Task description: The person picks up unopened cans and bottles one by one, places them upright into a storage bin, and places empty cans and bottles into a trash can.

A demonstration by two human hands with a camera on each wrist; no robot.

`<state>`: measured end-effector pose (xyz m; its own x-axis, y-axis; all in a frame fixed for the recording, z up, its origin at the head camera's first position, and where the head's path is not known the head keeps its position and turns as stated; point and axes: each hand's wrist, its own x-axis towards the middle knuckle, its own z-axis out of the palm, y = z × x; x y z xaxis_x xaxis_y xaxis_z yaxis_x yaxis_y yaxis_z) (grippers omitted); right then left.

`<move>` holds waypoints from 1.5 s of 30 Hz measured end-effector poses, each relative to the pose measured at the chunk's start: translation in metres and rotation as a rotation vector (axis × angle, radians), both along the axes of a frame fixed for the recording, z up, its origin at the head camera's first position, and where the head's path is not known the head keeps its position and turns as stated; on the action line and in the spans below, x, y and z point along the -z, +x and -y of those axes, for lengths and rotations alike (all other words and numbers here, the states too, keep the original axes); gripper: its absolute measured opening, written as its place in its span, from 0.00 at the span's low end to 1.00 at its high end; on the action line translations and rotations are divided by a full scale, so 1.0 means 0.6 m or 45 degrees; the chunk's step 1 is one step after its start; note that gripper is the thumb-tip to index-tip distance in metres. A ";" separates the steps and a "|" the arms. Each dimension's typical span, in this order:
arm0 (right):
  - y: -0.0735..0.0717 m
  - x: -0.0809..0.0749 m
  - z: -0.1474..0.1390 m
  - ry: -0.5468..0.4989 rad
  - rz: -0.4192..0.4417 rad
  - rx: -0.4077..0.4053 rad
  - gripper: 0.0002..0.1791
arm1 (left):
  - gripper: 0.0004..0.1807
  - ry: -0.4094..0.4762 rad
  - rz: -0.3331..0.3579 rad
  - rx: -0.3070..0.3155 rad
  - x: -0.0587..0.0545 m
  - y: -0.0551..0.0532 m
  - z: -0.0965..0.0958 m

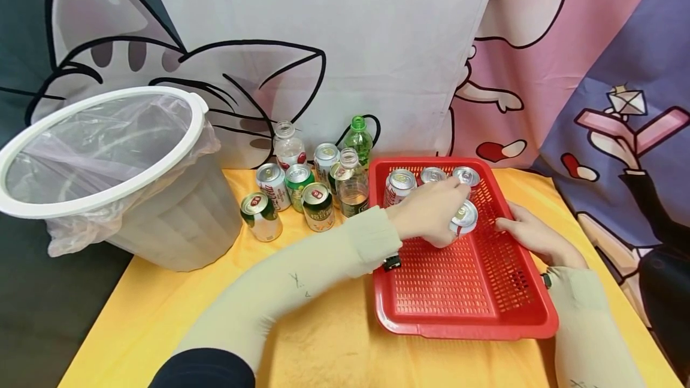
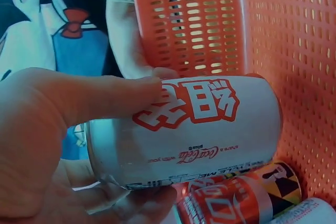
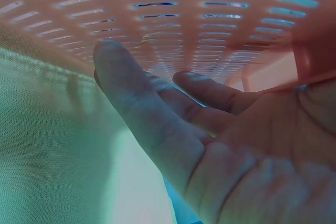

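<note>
Pointing top-up, white can (image 1: 465,218), long axis near-upright, left grip (image 1: 433,211) curled round it, right grip (image 1: 539,238) pinching basket (image 1: 442,295)

The basket (image 1: 426,298) was red, patterned with rows of slots. The held can (image 2: 226,142) was white, its bold characters outlined in red beside small red script. The worktop (image 1: 334,346) was yellow, the bin (image 1: 183,223) grey with a white rim (image 1: 32,210), one bottle (image 1: 359,138) green, and the left sleeve (image 1: 323,256) cream with small dark marks.
</note>
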<state>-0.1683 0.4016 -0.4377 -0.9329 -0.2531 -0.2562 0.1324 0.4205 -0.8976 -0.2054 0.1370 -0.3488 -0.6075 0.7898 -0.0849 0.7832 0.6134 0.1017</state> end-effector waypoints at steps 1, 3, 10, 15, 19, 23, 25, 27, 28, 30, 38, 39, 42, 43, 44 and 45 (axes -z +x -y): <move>0.000 0.000 0.000 -0.001 -0.002 0.002 0.31 | 0.46 -0.025 -0.002 -0.009 0.001 -0.001 -0.006; 0.000 0.000 0.001 -0.001 -0.010 -0.003 0.30 | 0.47 -0.069 -0.013 -0.019 0.003 -0.002 -0.019; 0.000 0.002 -0.001 0.021 -0.034 -0.006 0.29 | 0.44 -0.086 0.000 -0.007 0.016 -0.005 -0.052; 0.000 0.002 -0.001 0.025 -0.024 0.005 0.30 | 0.43 -0.019 -0.039 0.028 0.032 -0.011 -0.061; 0.001 0.004 0.001 0.011 -0.031 -0.006 0.28 | 0.40 0.028 -0.070 0.053 0.046 -0.017 -0.063; 0.001 0.005 0.003 0.011 -0.047 -0.022 0.28 | 0.38 0.042 -0.067 0.050 0.058 -0.023 -0.062; 0.001 0.004 0.003 0.019 -0.050 -0.015 0.28 | 0.38 0.041 -0.067 0.043 0.061 -0.024 -0.063; 0.001 0.003 0.002 0.027 -0.053 -0.009 0.28 | 0.37 0.036 -0.078 0.038 0.062 -0.024 -0.065; 0.001 0.003 0.002 0.027 -0.050 -0.004 0.27 | 0.36 0.030 -0.086 0.037 0.062 -0.023 -0.066; 0.001 0.003 0.002 0.020 -0.049 -0.003 0.27 | 0.35 0.023 -0.105 0.036 0.063 -0.021 -0.068; 0.005 0.004 0.000 0.004 -0.032 0.003 0.25 | 0.28 0.029 -0.139 0.038 0.073 -0.017 -0.072; 0.005 0.004 -0.001 0.006 -0.032 0.005 0.25 | 0.27 0.036 -0.141 0.038 0.074 -0.017 -0.072; 0.003 0.002 0.000 0.011 -0.038 -0.002 0.25 | 0.27 0.054 -0.145 0.036 0.074 -0.020 -0.070; 0.002 0.003 0.000 0.013 -0.039 -0.003 0.25 | 0.28 0.060 -0.140 0.033 0.073 -0.020 -0.068; 0.002 0.002 0.000 0.012 -0.042 -0.008 0.25 | 0.28 0.067 -0.135 0.029 0.071 -0.021 -0.066; 0.001 0.002 0.000 0.011 -0.043 -0.012 0.25 | 0.29 0.071 -0.128 0.024 0.069 -0.021 -0.064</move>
